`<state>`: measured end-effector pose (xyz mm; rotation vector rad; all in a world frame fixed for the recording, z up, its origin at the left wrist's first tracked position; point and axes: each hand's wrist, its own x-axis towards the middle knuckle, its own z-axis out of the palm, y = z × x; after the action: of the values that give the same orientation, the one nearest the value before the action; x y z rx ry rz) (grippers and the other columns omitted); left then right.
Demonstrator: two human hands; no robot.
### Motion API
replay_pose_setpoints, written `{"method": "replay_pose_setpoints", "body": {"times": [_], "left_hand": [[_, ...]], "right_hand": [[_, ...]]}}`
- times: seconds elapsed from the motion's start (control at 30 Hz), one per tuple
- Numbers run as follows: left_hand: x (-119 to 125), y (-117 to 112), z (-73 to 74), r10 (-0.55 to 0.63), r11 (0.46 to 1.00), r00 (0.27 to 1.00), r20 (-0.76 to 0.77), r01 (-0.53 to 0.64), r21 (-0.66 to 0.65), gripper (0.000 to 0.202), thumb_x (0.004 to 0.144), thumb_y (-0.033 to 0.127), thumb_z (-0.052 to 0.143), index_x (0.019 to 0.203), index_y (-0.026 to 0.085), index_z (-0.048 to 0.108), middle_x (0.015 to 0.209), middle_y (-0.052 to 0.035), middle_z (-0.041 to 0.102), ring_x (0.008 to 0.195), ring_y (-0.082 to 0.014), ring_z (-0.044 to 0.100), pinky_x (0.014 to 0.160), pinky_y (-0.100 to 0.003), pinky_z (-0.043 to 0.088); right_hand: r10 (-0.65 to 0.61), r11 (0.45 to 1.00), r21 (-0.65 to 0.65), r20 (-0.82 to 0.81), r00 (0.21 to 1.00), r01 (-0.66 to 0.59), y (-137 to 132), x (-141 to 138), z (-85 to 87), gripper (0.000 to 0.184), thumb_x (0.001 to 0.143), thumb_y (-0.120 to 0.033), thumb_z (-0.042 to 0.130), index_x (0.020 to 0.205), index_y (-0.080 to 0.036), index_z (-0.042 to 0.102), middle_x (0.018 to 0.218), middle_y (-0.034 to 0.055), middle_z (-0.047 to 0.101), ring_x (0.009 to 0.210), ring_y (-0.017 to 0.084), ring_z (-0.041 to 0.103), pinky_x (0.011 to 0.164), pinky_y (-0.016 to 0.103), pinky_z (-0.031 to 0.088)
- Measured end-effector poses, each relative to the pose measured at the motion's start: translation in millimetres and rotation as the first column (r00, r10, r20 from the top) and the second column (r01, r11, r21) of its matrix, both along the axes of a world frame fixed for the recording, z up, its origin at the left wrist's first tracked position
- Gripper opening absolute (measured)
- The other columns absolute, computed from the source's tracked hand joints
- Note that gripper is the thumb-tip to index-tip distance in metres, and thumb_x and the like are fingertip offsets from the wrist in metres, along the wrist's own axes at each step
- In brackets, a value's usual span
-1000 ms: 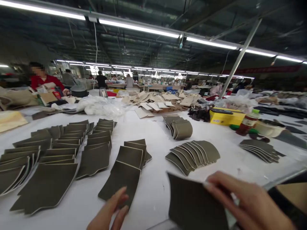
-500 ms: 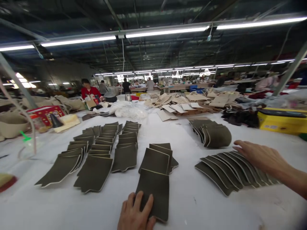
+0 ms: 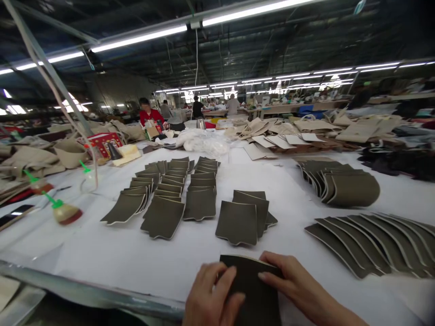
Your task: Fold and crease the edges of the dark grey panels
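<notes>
A dark olive panel [image 3: 256, 296] with a pale cut edge is at the front edge of the table, close to me. My right hand [image 3: 299, 285] grips its upper right corner, thumb on the face and fingers behind. At its left side, my left hand [image 3: 214, 294] has its fingers bent over the panel; the lower part of the panel runs out of view. Just beyond lies a small group of similar panels [image 3: 237, 222], overlapping. A fanned row of curved panels [image 3: 370, 242] spreads out to the right, with a bent stack [image 3: 355, 188] behind it.
Several overlapping rows of panels [image 3: 163, 217] lie left of centre on the white tabletop [image 3: 118, 253]. Glue bottles with green nozzles [image 3: 66, 213] stand at the left. Clear plastic bags [image 3: 204, 141] and beige pieces [image 3: 265, 129] are piled farther back. A person in red [image 3: 149, 115] is beyond.
My right hand has left the fanned row and come to the near panel. Both hands have drawn that panel toward me, away from the small group. The view has swung left.
</notes>
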<state>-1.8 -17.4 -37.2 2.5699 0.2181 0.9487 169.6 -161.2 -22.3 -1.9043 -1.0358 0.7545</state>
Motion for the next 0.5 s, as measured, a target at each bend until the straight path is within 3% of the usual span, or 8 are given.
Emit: {"method": "replay_pose_setpoints", "body": {"times": [0.1,0.2,0.3,0.4,0.47,0.5], "left_hand": [[8.0,20.7,37.8,-0.108,0.947,0.965,-0.239,0.026,-0.321,0.021,0.089,0.021,0.052,0.097,0.021,0.072,0.095,-0.0052,0.068,0.093,-0.0200,0.058,0.083,-0.032,0.047],[14.6,33.4,51.8,-0.348,0.783,0.830,-0.436,0.001,-0.622,0.017,0.080,0.021,0.057,0.075,0.019,0.074,0.070,0.0008,0.067,0.071,-0.0134,0.056,0.066,-0.024,0.041],[12.7,38.7,44.4,-0.549,0.541,0.709,-0.442,-0.103,-0.835,0.015,0.068,0.023,0.065,0.074,0.014,0.075,0.055,0.0036,0.059,0.054,-0.0079,0.046,0.051,-0.020,0.032],[5.2,37.9,31.1,-0.638,0.312,0.654,-0.406,-0.263,-0.913,0.018,0.056,0.025,0.070,0.068,0.012,0.073,0.051,0.0032,0.057,0.048,-0.0080,0.045,0.050,-0.021,0.035],[-0.1,34.6,24.5,-0.667,0.204,0.636,-0.388,-0.344,-0.916,0.020,0.051,0.027,0.071,0.064,0.011,0.072,0.050,0.0015,0.059,0.046,-0.0105,0.049,0.051,-0.025,0.041],[-2.5,32.6,22.3,-0.676,0.176,0.630,-0.383,-0.367,-0.913,0.020,0.050,0.027,0.071,0.063,0.011,0.071,0.050,0.0009,0.059,0.046,-0.0117,0.051,0.052,-0.026,0.043]], "right_hand": [[0.082,0.996,-0.010,-0.086,0.993,-0.083,-3.8,-14.4,8.7,0.029,0.084,-0.046,0.056,0.078,-0.018,0.059,0.073,-0.0002,0.056,0.071,0.017,0.049,0.062,0.024,0.037],[0.112,0.992,-0.045,-0.147,0.983,-0.120,-3.7,-30.2,12.9,0.032,0.084,-0.048,0.056,0.078,-0.017,0.059,0.072,-0.0008,0.054,0.070,0.016,0.048,0.061,0.024,0.036],[0.146,0.981,-0.106,-0.127,0.981,-0.160,-5.9,-42.7,12.4,0.027,0.086,-0.043,0.055,0.077,-0.018,0.058,0.072,-0.0013,0.056,0.071,0.016,0.050,0.060,0.024,0.035],[0.211,0.963,-0.160,-0.038,0.977,-0.215,-10.8,-51.1,6.9,0.022,0.088,-0.038,0.053,0.078,-0.019,0.060,0.076,-0.0001,0.062,0.073,0.018,0.055,0.062,0.025,0.038],[0.257,0.953,-0.173,0.037,0.966,-0.247,-14.4,-55.3,1.6,0.020,0.090,-0.034,0.050,0.082,-0.020,0.062,0.079,0.0008,0.065,0.074,0.019,0.058,0.064,0.026,0.041],[0.280,0.950,-0.169,0.090,0.956,-0.262,-16.2,-57.2,-0.8,0.018,0.091,-0.031,0.049,0.085,-0.021,0.063,0.082,0.0013,0.066,0.075,0.019,0.059,0.065,0.026,0.042]]}}
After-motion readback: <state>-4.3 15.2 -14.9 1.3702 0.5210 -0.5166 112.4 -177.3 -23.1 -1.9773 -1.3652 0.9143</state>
